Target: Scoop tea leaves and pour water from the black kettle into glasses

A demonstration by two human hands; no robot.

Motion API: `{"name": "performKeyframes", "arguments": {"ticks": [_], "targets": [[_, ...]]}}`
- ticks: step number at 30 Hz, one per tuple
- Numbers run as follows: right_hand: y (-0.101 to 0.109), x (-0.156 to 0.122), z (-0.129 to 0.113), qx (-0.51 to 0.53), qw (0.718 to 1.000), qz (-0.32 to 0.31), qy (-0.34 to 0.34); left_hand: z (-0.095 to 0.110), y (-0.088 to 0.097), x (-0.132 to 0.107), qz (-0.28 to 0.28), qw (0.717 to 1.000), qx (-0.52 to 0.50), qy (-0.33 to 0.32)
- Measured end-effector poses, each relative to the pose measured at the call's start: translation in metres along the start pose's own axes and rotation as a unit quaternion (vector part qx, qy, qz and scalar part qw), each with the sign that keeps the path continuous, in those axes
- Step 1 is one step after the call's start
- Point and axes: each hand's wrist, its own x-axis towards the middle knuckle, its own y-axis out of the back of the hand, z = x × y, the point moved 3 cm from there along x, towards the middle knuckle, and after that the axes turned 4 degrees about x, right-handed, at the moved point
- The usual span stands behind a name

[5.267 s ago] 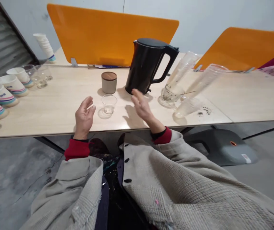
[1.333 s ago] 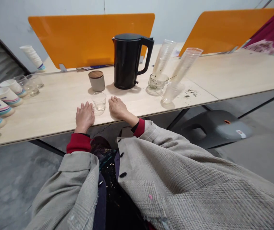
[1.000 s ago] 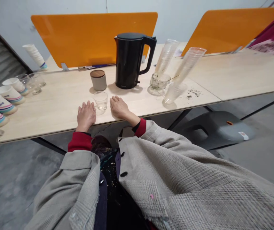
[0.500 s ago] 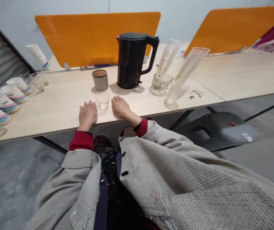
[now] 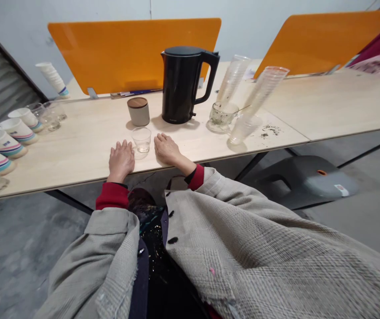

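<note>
While a clear plastic cup [image 5: 142, 141] is being flanked by the left hand [image 5: 122, 159] and right hand [image 5: 167, 149] on a pale wood-look table [image 5: 76, 150], both hands are being rested palm-down, loose, released. Behind the cup, a grey round wood-lidded canister [image 5: 139, 114] and a glossy black kettle [image 5: 179, 86] are being supported.

The clear plastic cup [image 5: 142, 141] stands upright and uncovered between the left hand [image 5: 122, 159] and the right hand [image 5: 166, 149], just beside the left fingertips and a little apart from the right ones. Its see-through wall narrows from rim to base; whether it holds liquid cannot be told.
</note>
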Motion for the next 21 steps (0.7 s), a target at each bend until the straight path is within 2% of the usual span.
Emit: {"name": "performKeyframes", "arguments": {"ticks": [10, 14, 17, 19, 21], "targets": [[0.0, 0.002, 0.0, -0.012, 1.0, 0.001, 0.0, 0.0, -0.001, 0.001, 0.009, 1.0, -0.008, 0.001], [0.004, 0.0, 0.001, 0.019, 1.0, 0.006, 0.003, -0.001, -0.001, 0.002, 0.022, 1.0, -0.015, -0.005], [0.028, -0.008, 0.022, 0.046, 0.996, 0.073, -0.014, -0.001, -0.001, 0.002, 0.023, 1.0, -0.021, -0.001], [0.06, -0.019, 0.051, 0.033, 0.987, 0.147, -0.047, -0.001, -0.001, 0.002, 0.02, 1.0, -0.021, -0.001], [0.101, -0.031, 0.088, -0.006, 0.971, 0.219, -0.094, -0.001, 0.0, 0.002, 0.022, 0.999, -0.024, -0.001]]}}
